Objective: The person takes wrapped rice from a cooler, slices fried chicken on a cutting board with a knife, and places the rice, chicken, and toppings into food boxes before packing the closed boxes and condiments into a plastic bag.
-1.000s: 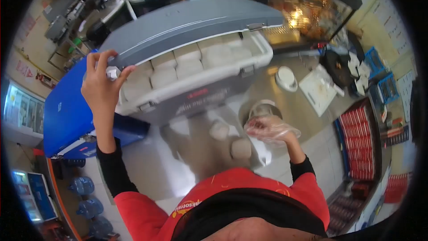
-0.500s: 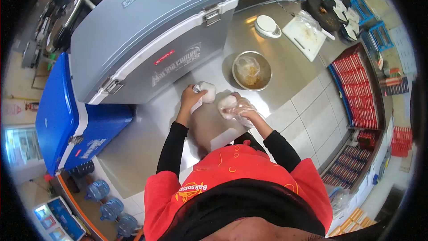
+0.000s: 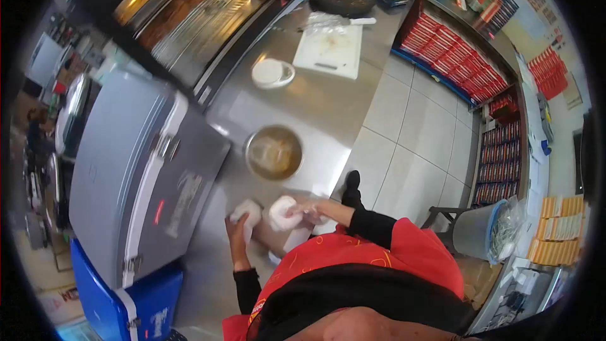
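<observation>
Metal bowl (image 3: 295,151), two white packets just on person's side of it

Left hand (image 3: 236,232): fingers curled part-closed round left packet (image 3: 247,213), below bowl. Right hand (image 3: 308,209), clear plastic glove: part-closed on right packet (image 3: 283,215), also below bowl, beside the other. Fingertips blurred; can't tell whether packets touch table (image 3: 322,110). Bowl has something pale, yellowish inside. Grey cooler (image 3: 196,170) left of bowl, lid down. White scale (image 3: 270,73) beyond bowl; cutting board (image 3: 328,50) farther, to its right.

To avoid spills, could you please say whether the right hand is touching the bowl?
Apart: the head view shows bare counter between the right hand and bowl.
</observation>
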Tool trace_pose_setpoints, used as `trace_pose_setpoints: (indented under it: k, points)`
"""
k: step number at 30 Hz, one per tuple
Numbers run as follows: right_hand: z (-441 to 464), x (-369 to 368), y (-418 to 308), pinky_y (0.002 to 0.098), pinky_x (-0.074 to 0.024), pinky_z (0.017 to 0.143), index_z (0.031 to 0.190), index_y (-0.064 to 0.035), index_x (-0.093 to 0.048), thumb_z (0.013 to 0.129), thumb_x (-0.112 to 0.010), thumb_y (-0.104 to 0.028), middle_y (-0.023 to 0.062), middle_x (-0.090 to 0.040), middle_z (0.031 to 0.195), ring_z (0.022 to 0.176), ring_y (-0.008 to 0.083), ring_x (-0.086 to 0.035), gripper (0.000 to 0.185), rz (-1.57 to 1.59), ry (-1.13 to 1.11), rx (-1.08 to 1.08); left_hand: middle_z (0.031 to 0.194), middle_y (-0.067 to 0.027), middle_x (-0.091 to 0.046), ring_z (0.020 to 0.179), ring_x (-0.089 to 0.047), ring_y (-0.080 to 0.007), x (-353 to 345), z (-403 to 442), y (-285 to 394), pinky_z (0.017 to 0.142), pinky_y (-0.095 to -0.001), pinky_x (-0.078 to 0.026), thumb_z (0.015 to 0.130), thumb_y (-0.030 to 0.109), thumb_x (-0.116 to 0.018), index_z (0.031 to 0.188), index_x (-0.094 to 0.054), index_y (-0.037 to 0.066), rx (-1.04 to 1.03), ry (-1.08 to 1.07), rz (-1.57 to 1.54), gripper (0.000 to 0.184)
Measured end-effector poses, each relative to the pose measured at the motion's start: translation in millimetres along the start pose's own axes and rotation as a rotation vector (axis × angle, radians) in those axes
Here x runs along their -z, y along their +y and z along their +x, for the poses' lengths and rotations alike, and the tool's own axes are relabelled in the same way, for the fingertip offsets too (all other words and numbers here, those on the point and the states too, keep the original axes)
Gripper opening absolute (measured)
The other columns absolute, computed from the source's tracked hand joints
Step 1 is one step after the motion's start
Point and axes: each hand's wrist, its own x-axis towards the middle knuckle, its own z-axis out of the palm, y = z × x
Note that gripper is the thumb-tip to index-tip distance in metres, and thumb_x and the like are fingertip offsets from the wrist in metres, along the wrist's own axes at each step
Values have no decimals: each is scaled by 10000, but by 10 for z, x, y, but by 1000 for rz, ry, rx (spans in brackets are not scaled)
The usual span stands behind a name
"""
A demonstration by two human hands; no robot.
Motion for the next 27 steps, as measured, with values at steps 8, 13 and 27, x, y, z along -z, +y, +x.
trace_pose_setpoints:
  k: [8,13,27]
  points:
    - [-2092,2214,-679,481,-378,986,1289,12,-351,730,-632,-185,179,-457,1260,1127,344,-487,656,909,60,409,1246,-95,-492,1127,-479,-220,-475,-534,-282,951,-355,-377,825,352,-549,1274,-418,59,424,-70,-642,552]
    - [-3157,4745,-1477,461,-430,946,1304,-68,-356,759,-621,-209,144,-472,1258,1117,311,-505,622,672,547,612,1309,-100,-435,1166,-453,-231,-2211,-166,-395,980,-358,-359,826,414,-520,1321,-352,62,543,-134,-1022,630]
    - [-2653,8786,-6242,334,-455,789,1195,-57,-477,705,-681,-146,80,-571,1058,924,204,-557,539,-453,879,445,1154,-77,-530,1011,-530,-238,-6450,1739,465,867,-357,-439,751,460,-584,1223,-458,113,395,-165,-903,598]
